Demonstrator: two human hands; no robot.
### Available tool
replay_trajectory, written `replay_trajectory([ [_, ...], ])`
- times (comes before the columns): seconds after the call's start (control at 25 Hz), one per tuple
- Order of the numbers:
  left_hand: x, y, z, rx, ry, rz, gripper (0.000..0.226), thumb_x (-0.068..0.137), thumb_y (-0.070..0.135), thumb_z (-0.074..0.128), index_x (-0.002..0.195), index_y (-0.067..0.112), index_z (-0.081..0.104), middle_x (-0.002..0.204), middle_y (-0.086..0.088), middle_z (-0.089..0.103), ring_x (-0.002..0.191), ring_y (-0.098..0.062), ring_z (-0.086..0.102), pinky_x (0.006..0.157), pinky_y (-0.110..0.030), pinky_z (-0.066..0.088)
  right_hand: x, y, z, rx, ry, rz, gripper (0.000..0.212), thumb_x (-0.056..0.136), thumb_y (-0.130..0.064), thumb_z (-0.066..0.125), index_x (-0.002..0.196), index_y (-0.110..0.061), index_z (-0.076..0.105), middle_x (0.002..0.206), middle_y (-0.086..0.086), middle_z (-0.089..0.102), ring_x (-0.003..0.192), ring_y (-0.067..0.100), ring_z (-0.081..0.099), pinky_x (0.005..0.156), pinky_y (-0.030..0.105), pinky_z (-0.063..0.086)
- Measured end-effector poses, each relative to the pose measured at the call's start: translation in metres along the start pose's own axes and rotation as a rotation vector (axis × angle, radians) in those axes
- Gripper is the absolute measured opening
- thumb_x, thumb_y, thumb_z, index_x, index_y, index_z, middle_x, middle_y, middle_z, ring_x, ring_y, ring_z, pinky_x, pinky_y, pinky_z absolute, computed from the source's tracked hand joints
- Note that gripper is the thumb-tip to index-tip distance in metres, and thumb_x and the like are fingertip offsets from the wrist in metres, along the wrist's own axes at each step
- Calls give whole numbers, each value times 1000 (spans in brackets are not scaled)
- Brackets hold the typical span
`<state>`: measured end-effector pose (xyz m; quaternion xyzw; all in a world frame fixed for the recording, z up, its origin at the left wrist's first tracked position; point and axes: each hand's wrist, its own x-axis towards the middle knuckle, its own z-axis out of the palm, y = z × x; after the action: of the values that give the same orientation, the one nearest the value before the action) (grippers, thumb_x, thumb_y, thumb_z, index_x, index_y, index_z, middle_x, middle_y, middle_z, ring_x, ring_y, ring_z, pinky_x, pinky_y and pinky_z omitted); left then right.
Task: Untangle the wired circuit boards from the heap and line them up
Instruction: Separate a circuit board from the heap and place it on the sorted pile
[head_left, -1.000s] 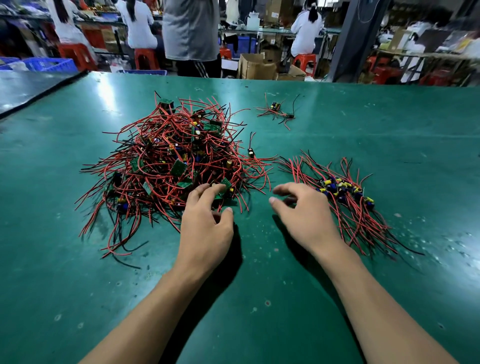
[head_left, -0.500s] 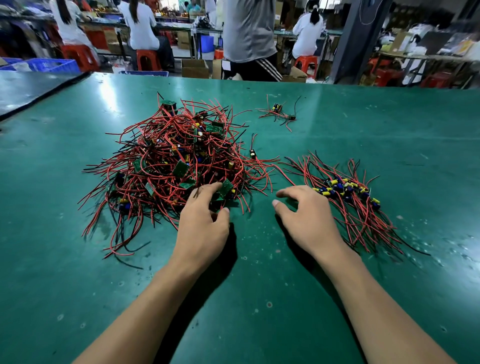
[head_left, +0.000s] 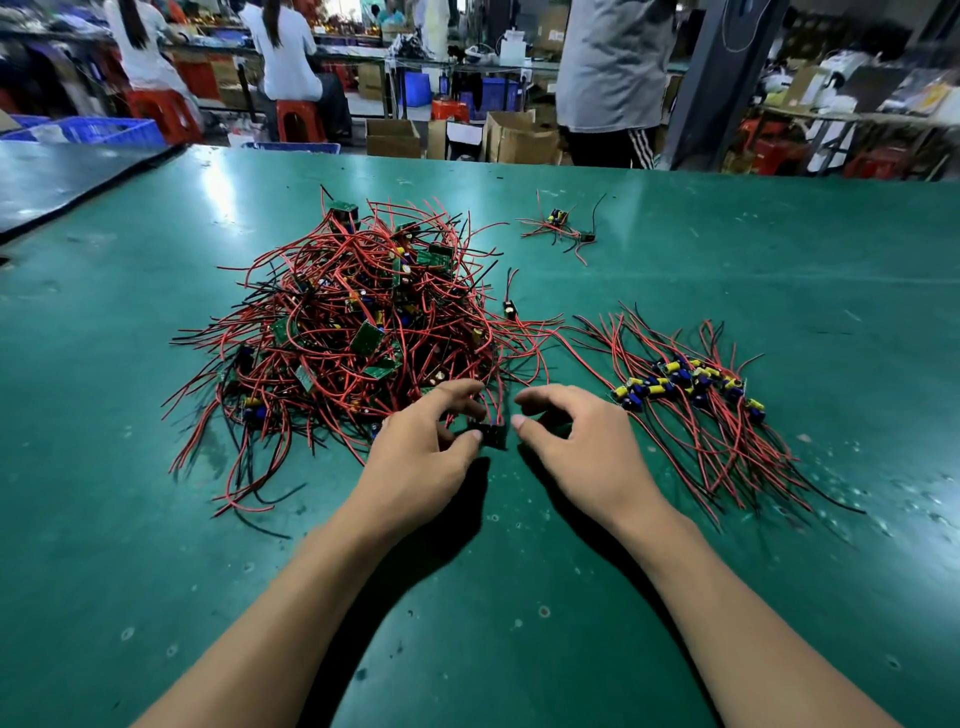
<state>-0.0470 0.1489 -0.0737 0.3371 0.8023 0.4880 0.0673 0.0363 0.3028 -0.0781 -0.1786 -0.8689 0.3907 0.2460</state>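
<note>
Red and black leads dominate the green table (head_left: 519, 597), and most of them belong to the heap (head_left: 358, 332) at centre left, so I judge the job well under half done. The heap's boards are too tangled to count; about ten green backs show, and surely more lie buried. To its right lies the finished row (head_left: 685, 387), roughly ten boards with yellow and blue parts, overlapping too much for an exact count. One loose board (head_left: 510, 310) lies just beside the heap's right edge, and a far cluster (head_left: 558, 223) seems to hold two. At the heap's near edge the left hand (head_left: 421, 452) pinches one dark board (head_left: 491, 434), its leads running back into the tangle. The right hand (head_left: 582, 447) grasps nothing, its fingers curved and spread, thumb tip just beside that board.
</note>
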Motion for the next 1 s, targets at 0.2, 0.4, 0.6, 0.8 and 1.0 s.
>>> replay_trajectory([
  [0.2, -3, 0, 2, 11, 40, 56, 39, 81, 5, 73, 117, 21, 67, 97, 13, 67, 76, 3, 59, 82, -23, 52, 0, -10, -1, 254, -206, 168, 39, 85, -12, 77, 118, -27, 64, 95, -4, 75, 77, 9, 66, 81, 21, 54],
  [0.4, -12, 9, 16, -66, 113, 193, 30, 77, 11, 80, 103, 21, 68, 88, 11, 69, 64, 0, 59, 64, -19, 49, 1, -15, -13, 617, -277, 295, 20, 89, -2, 70, 108, -9, 68, 70, -5, 71, 55, 2, 61, 49, 12, 44],
  [0.6, -17, 13, 23, -120, 232, 165, 21, 80, 12, 78, 85, 20, 59, 73, 3, 62, 59, -18, 60, 59, -32, 50, 11, -10, -31, 980, -80, 396, 13, 84, -12, 68, 97, -15, 71, 75, -2, 67, 56, 6, 57, 47, 16, 44],
  [0.8, -18, 23, 24, -508, -13, -106, 19, 97, 19, 59, 84, 7, 61, 62, -6, 67, 44, -16, 59, 44, -23, 47, 9, -12, -42, 1336, -274, 312, 20, 80, -21, 69, 99, -18, 75, 78, -6, 64, 59, 8, 53, 54, 19, 43],
  [1.0, -16, 29, 19, -974, -173, -440, 43, 94, 43, 55, 98, 1, 65, 68, -22, 64, 45, -26, 62, 43, -26, 52, 0, -20, -23, 1066, -398, 257, 12, 76, -8, 71, 84, -15, 77, 80, 7, 73, 69, 13, 69, 64, 23, 56],
])
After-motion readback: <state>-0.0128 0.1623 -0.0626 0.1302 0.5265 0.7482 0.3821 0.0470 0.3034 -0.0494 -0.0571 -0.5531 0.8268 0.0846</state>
